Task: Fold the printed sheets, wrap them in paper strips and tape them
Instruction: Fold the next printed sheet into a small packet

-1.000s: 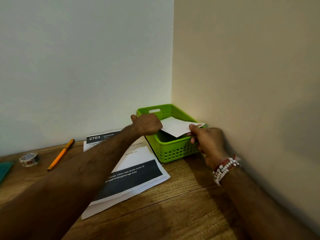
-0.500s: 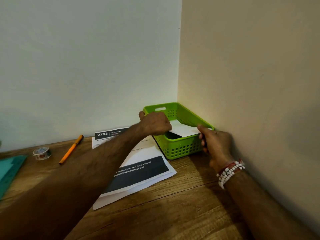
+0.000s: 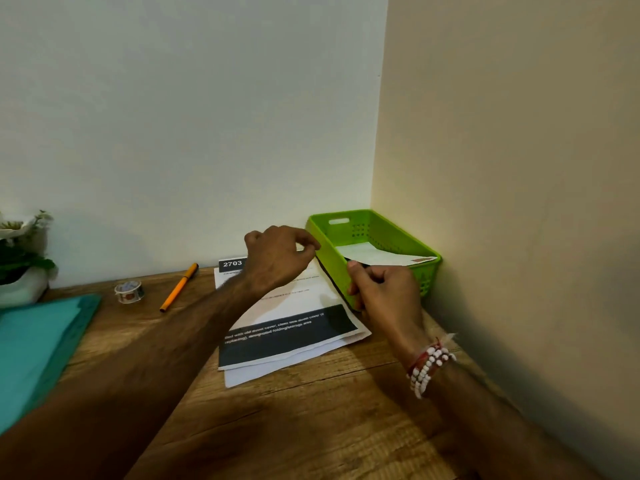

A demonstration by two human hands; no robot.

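Right grip [image 3: 381,292] rests at green basket [image 3: 330,261]; printed sheets [image 3: 304,306], pen [image 3: 179,287], tape [image 3: 129,292] lie leftward.

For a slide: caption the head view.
Folded sheet in green basket; right hand grips its corner, left hand above printed sheets.

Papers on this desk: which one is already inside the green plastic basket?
The folded white paper, resting in the green plastic basket. The flat printed sheets with black bands lie outside it, on the wooden table.
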